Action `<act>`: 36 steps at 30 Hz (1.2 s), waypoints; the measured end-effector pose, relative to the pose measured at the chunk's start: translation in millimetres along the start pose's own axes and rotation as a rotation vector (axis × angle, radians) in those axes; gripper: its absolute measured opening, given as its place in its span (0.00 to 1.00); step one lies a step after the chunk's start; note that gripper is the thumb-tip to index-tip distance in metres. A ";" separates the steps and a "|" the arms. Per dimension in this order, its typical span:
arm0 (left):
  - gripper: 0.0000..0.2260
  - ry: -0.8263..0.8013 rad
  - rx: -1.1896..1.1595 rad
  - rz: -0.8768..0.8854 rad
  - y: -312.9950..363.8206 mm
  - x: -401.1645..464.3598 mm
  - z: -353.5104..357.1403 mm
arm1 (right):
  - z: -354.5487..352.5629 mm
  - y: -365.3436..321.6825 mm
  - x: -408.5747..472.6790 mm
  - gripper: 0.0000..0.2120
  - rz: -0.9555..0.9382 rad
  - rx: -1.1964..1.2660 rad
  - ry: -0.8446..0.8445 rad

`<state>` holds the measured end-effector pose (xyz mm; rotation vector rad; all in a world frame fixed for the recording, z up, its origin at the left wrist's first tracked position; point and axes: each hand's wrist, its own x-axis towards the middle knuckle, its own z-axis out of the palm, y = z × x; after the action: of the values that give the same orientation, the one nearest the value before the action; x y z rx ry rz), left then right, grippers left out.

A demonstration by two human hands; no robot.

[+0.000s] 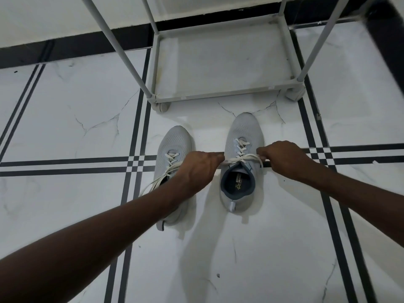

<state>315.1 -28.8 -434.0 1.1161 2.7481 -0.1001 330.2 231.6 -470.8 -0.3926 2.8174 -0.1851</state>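
Note:
Two light grey sneakers stand side by side on the tiled floor, toes pointing away from me. The right sneaker (242,130) has a dark blue lining, and its white laces (240,159) are stretched out sideways over the tongue. My left hand (196,169) pinches the left end of those laces, and my right hand (282,159) pinches the right end. My left forearm crosses over the left sneaker (175,141) and hides its heel part. The left sneaker's laces (157,180) trail loose to the lower left.
A grey metal rack (218,96) with thin poles and a low bottom shelf stands just beyond the shoes. The floor (65,119) is white marble-look tile with black stripes. A white wall with a black skirting runs along the top.

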 end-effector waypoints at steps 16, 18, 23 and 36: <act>0.13 -0.182 -0.132 0.129 -14.7 -13.4 9.1 | -0.6 5.9 5.8 0.07 -0.042 -0.060 -0.032; 0.09 -0.156 -0.139 0.054 -19.7 -10.5 8.0 | -0.5 1.6 3.3 0.03 -0.049 -0.129 -0.016; 0.26 -0.016 -0.287 -0.123 -0.1 0.9 -3.5 | -0.2 -18.0 -3.4 0.25 -0.095 -0.080 0.228; 0.15 -0.118 0.054 -0.149 41.8 -0.9 4.7 | 13.8 -25.4 -2.7 0.16 -0.159 0.101 0.169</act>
<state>345.5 0.0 -438.3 0.8857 2.7337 -0.2520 343.2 206.9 -479.0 -0.6045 2.9255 -0.4107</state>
